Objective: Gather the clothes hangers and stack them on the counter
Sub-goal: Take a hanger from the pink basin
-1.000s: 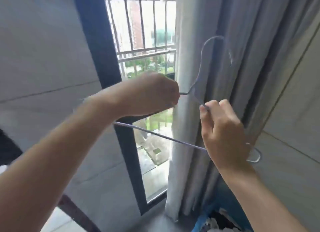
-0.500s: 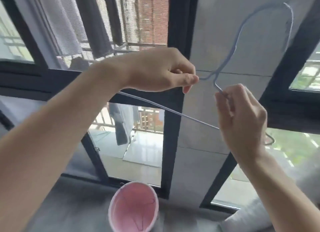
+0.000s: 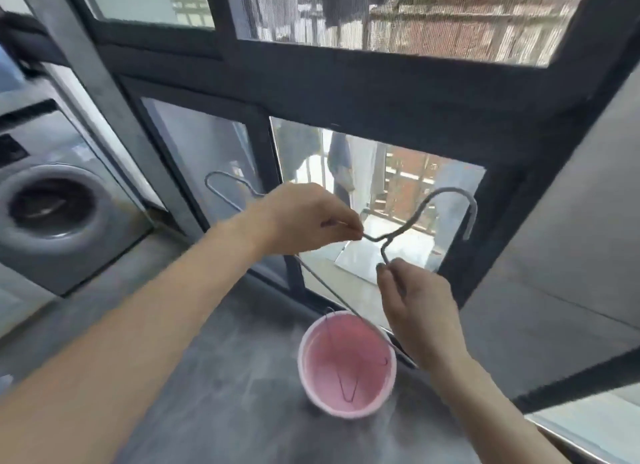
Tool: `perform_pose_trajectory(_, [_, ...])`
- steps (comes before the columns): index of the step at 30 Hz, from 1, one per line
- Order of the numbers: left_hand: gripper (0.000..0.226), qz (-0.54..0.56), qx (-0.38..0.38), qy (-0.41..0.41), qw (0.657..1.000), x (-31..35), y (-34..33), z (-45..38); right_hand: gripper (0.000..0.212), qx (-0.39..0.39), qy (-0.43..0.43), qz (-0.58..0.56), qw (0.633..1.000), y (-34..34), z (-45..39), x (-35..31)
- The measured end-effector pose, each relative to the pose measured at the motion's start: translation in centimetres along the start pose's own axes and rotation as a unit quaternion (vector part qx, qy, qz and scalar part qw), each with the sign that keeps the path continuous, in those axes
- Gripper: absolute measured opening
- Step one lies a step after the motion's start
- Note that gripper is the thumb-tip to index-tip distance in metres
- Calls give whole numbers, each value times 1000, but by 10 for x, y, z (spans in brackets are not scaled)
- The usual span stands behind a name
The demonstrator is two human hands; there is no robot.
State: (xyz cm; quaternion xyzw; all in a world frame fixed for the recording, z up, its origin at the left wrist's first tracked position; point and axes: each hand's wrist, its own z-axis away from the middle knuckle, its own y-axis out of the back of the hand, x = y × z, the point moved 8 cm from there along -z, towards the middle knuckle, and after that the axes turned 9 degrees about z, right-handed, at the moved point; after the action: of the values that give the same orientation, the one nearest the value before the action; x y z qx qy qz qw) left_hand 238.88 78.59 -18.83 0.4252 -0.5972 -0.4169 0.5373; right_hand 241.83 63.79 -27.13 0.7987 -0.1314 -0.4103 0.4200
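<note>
A thin grey wire hanger (image 3: 446, 200) is held in the air in front of the window, above the grey counter (image 3: 225, 377). My left hand (image 3: 304, 218) pinches its left shoulder close to the neck. My right hand (image 3: 415, 308) grips the right shoulder wire just below the neck. The hook curves up to the right. The hanger's left end loops out behind my left wrist, and its bottom bar runs down over the pink bucket (image 3: 311, 353). A dark wire hanger (image 3: 349, 384) lies inside that bucket.
A grey front-loading washing machine (image 3: 52, 207) stands at the left. Black window frames (image 3: 381, 93) run behind the counter, with laundry hanging outside. A grey wall panel (image 3: 571, 256) is at the right.
The view has swung left and down, from the curtain to the counter and the pink bucket. Both hands have come down with the hanger, keeping the same grips.
</note>
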Motion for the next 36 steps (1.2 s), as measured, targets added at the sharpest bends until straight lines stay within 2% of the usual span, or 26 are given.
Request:
perform_pose_trajectory(6, [20, 38, -56, 50, 996, -102, -117, 2, 46, -82, -22, 1, 996, -145, 4, 43])
perform_pose_trajectory(10, [24, 74, -58, 66, 993, -167, -216, 4, 37, -115, -19, 16, 993, -249, 7, 88])
perform_pose_trajectory(12, [27, 94, -64, 77, 991, -187, -247, 8, 22, -150, -30, -27, 988, -278, 14, 106])
perform_pose_trajectory(14, [25, 116, -64, 98, 986, -210, -285, 17, 25, -153, -55, -87, 983, -311, 26, 134])
perform_pose_trajectory(17, [22, 164, -43, 142, 975, -248, -347, 28, 31, -106, -144, -115, 977, -360, 32, 206])
perform_pose_trajectory(19, [20, 184, -29, 164, 969, -267, -387, 39, 28, -106, -230, -86, 964, -396, 40, 258])
perform_pose_trajectory(21, [19, 190, -18, 174, 966, -281, -421, 48, 25, -150, -297, -71, 940, -440, 48, 310])
perform_pose_trajectory(23, [18, 195, -11, 183, 964, -293, -451, 57, 24, -216, -316, -53, 922, -483, 52, 349])
perform_pose_trajectory(25, [18, 204, -2, 186, 961, -301, -478, 66, 25, -268, -265, 16, 926, -519, 51, 373])
perform_pose_trajectory(27, [24, 215, 8, 189, 958, -310, -500, 76, 30, -327, -178, 150, 916, -553, 52, 388])
perform_pose_trajectory(29, [29, 223, 13, 191, 956, -316, -514, 84, 29, -377, -62, 359, 852, -577, 60, 399])
perform_pose_trajectory(31, [30, 228, 18, 194, 954, -320, -521, 92, 28, -386, 22, 489, 782, -591, 70, 405])
perform_pose_trajectory(34, [34, 244, 26, 203, 948, -321, -522, 98, 31, -408, 34, 527, 745, -595, 81, 413])
perform_pose_trajectory(36, [33, 255, 29, 212, 943, -323, -520, 101, 33, -436, 18, 499, 749, -593, 84, 411])
